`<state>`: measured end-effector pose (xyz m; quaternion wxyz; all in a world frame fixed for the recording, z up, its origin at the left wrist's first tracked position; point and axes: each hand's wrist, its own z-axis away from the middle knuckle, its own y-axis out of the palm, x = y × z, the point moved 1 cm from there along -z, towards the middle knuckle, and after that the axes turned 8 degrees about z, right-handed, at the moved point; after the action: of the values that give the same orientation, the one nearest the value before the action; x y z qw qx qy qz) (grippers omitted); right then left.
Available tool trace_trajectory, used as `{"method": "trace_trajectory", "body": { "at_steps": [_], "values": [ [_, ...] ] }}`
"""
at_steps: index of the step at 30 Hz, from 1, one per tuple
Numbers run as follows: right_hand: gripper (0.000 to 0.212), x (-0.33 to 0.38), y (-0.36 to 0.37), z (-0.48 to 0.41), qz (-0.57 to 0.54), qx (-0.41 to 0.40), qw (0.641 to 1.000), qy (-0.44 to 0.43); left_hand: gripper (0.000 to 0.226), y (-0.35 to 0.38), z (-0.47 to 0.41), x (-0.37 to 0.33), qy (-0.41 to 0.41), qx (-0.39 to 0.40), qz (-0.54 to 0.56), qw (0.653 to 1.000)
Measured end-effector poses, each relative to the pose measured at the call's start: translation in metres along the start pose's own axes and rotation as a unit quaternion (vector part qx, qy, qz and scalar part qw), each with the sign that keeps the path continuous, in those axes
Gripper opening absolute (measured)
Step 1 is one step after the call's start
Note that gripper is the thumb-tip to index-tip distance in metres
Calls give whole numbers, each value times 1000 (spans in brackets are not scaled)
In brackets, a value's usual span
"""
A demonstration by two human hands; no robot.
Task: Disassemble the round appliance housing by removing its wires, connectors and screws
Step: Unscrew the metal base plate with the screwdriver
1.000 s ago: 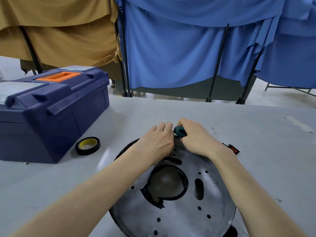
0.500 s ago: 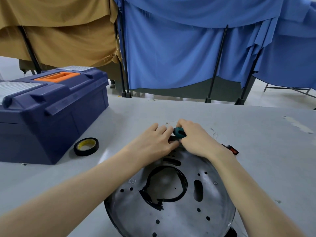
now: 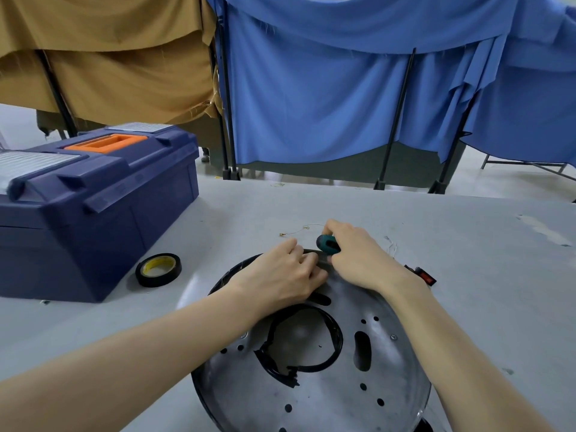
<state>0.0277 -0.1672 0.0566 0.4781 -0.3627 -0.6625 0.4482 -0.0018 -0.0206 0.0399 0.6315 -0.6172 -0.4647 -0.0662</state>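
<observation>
Fingers of the left hand (image 3: 280, 275) curl over the far rim of the round housing (image 3: 327, 400), the right hand (image 3: 361, 260) beside it gripping a teal-handled screwdriver (image 3: 326, 243).

Screwdriver (image 3: 327, 243) tip hidden under right hand (image 3: 358, 260)

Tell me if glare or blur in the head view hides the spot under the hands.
Head view: even soft light, only a dull sheen on the round housing, no hard glare; sharp at centre, wide-angle bending at edges; the left hand and right hand cover the spot.
</observation>
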Motion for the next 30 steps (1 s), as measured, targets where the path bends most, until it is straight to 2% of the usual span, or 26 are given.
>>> {"method": "trace_trajectory", "body": {
  "at_steps": [5,9,13,16,20,30],
  "values": [
    [26,0,0,-1,1,-4,1000,-4,32,-3,2,1,-30,43,34,998],
    [27,0,0,-1,1,-7,1000,-9,15,-2,-1,1,-18,54,63,996],
    [28,-1,0,-1,-7,-8,1000,-9,27,9,-8,-2,-40,89,95,991],
    [28,-1,0,-1,-9,-10,1000,-9,29,9,-14,-1,-54,83,99,990],
    [28,-1,0,-1,-18,-8,1000,-4,27,6,-15,2,-67,111,129,983],
    [27,1,-2,2,-25,-2,1000,4,33,-8,-8,13,-132,98,217,962]
  ]
}}
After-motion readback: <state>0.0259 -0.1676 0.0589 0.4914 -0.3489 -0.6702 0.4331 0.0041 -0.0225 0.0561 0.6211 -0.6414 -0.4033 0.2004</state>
